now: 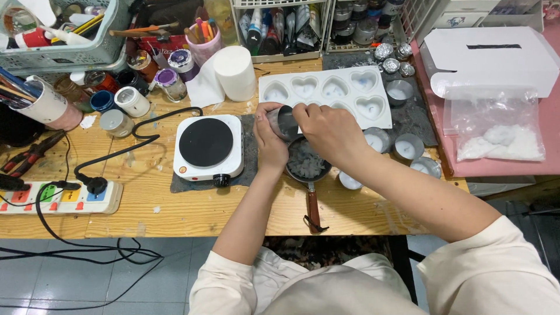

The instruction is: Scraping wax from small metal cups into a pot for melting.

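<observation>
Both hands hold a small metal cup [284, 122] tipped over a little pan [305, 163] of pale flakes; the left hand [269, 137] grips its side, the right hand [328, 129] covers its rim; a white box [490, 58] with a black strip and a clear bag [497, 128] of white lumps sit on the pink surface [548, 140] at right; the cup's contents are hidden

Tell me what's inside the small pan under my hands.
The small pan holds pale, whitish flakes or chips, seemingly wax. The left hand and right hand hold a small metal cup above it, covering the pan's far edge, so that part cannot be seen.
</observation>
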